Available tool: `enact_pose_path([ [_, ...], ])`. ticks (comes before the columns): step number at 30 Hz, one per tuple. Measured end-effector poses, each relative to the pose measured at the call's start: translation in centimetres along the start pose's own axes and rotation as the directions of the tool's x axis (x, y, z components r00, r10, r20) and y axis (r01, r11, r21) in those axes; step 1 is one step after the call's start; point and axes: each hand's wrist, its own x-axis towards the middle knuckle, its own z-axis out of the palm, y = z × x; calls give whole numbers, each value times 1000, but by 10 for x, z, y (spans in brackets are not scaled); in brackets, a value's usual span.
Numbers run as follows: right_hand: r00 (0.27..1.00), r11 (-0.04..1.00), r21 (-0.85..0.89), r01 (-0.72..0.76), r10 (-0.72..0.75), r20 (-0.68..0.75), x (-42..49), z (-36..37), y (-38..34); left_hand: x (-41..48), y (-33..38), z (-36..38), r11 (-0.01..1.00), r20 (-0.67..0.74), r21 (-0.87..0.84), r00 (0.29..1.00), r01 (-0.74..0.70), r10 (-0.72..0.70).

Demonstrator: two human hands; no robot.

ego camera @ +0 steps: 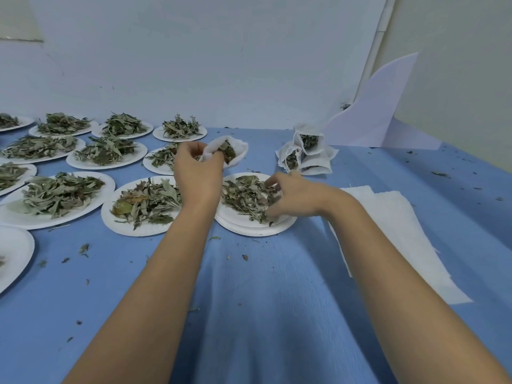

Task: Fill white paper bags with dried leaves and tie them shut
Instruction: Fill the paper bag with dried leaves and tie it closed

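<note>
My left hand (195, 169) holds a white paper bag (235, 149) by its rim, above the table's middle. The bag's mouth gapes open and shows dried leaves inside. Just below it a stack of white paper plates (259, 228) carries a heap of dried leaves (245, 196). My right hand (291, 196) lies on the right side of that heap with its fingers curled into the leaves. Three filled white bags (307, 155) lean together at the back right.
Several white paper plates with dried leaves (59, 194) cover the left half of the blue table. Flat white bags or paper sheets (401, 231) lie at the right. A white board (379, 112) leans against the wall behind. Leaf crumbs dot the cloth.
</note>
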Motion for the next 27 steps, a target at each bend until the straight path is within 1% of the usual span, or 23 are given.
enact_pose_path([
  [1,1000,1000,-14,-13,13,27,0,1,0,0,-1,0,1000,2,-8,1000,14,-14],
  [2,1000,1000,0,-15,15,19,0,2,-1,0,-1,0,1000,4,-16,1000,22,-21],
  [5,997,996,91,17,-10,-72,4,6,-1,0,-3,1,999,7,-31,1000,26,-26],
  [9,971,990,135,49,-15,-239,14,18,-4,-1,-4,1,998,10,-52,999,34,-34],
  [13,903,972,212,97,4,-429,20,27,-3,2,-1,-1,997,-41,-78,999,19,-23],
  [16,842,949,273,156,16,-539,19,26,-4,5,1,-2,990,-78,-140,997,1,-12],
  [17,826,950,267,164,16,-564,19,26,-4,6,2,-3,987,-85,-159,996,1,-15],
  [18,813,960,226,163,-1,-582,18,27,-6,7,3,-3,985,-92,-170,995,6,-22],
  [19,812,973,165,163,-37,-582,18,29,-7,8,3,-4,984,-100,-177,995,12,-30],
  [20,827,978,109,176,-87,-556,18,31,-8,9,4,-5,983,-106,-181,994,18,-38],
  [22,872,970,56,236,-186,-453,16,37,-13,11,5,-8,982,-116,-185,992,27,-49],
  [24,892,961,4,276,-255,-373,16,42,-18,13,6,-9,983,-128,-180,991,25,-49],
  [26,881,953,-58,299,-299,-367,19,47,-22,13,7,-11,983,-134,-184,990,19,-44],
  [27,860,945,-70,320,-320,-397,19,49,-25,14,7,-11,982,-136,-185,990,17,-43],
])
